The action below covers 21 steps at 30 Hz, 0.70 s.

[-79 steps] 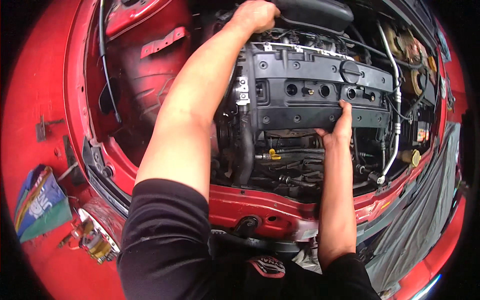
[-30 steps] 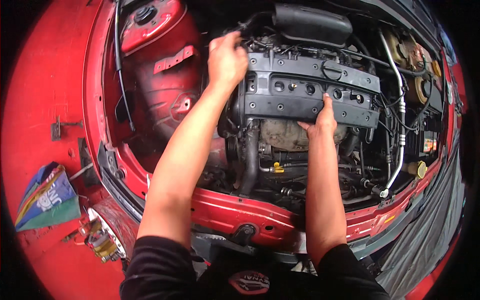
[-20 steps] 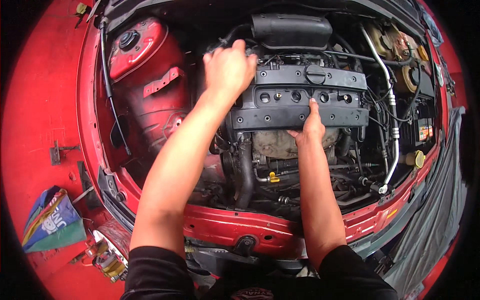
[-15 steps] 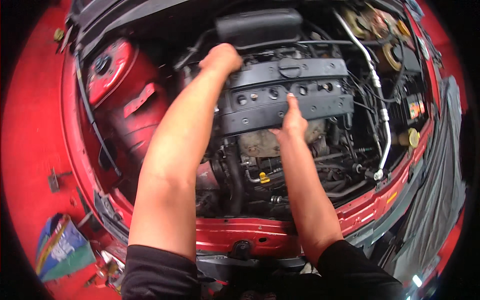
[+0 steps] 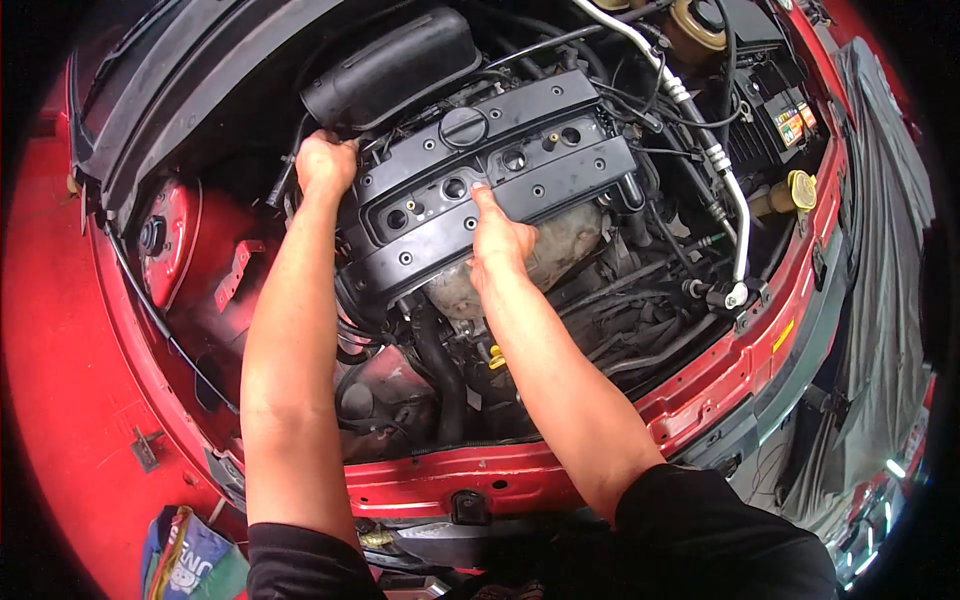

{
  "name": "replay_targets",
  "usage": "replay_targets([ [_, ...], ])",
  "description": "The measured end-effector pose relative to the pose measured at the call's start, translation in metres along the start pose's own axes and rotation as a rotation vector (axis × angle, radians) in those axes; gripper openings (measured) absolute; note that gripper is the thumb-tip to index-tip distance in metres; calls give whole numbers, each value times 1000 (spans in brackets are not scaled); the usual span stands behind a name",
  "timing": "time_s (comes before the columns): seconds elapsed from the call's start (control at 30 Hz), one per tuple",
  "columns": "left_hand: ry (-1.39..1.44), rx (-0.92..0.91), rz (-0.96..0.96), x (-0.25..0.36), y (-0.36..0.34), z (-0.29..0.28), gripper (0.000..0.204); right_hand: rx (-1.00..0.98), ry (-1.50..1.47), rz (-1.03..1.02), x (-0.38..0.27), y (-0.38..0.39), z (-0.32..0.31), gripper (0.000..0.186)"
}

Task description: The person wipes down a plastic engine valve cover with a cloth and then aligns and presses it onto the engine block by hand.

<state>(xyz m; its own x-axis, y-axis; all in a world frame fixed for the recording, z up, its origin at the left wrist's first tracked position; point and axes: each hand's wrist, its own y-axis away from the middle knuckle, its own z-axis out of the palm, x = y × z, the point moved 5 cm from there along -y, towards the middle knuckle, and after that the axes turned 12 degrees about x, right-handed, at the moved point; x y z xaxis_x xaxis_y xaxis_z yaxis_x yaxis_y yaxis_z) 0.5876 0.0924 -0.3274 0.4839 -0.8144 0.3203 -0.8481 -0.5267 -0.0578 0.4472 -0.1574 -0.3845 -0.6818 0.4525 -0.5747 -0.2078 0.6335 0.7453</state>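
A black engine valve cover (image 5: pixel 555 193), with a round oil filler cap (image 5: pixel 463 127) and a recessed row of holes, lies over the engine. My right hand (image 5: pixel 503 240) grips its front edge, thumb on top and fingers curled down out of sight. At the cover's rear left corner, my left hand (image 5: pixel 327 165) is closed in a fist; whatever lies within its fingers is hidden. Just behind the cover sits a long black plastic housing (image 5: pixel 395 70). Below the front edge shows a dull, stained metal heat shield (image 5: pixel 565 245).
Black hose (image 5: pixel 437 370) and a yellow dipstick handle (image 5: pixel 496 357) stand in front of the engine. A silver pipe (image 5: pixel 722 185) and battery (image 5: pixel 770 120) are at right. The red front crossmember (image 5: pixel 560 465) runs nearest me. A grey cover sheet (image 5: pixel 880 230) drapes the right fender.
My view has turned and shifted, so the engine bay appears tilted and farther left. Both hands stay at about the same places on or beside the valve cover.
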Motion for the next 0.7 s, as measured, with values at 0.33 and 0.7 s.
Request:
replay_targets([
  [0.33, -82, 68, 186, 4, 16, -12, 44, 34, 32, -95, -9, 14, -11, 93],
  [0.7, -255, 145, 237, 48, 65, -23, 54, -29, -97, 3, -4, 14, -4, 109],
])
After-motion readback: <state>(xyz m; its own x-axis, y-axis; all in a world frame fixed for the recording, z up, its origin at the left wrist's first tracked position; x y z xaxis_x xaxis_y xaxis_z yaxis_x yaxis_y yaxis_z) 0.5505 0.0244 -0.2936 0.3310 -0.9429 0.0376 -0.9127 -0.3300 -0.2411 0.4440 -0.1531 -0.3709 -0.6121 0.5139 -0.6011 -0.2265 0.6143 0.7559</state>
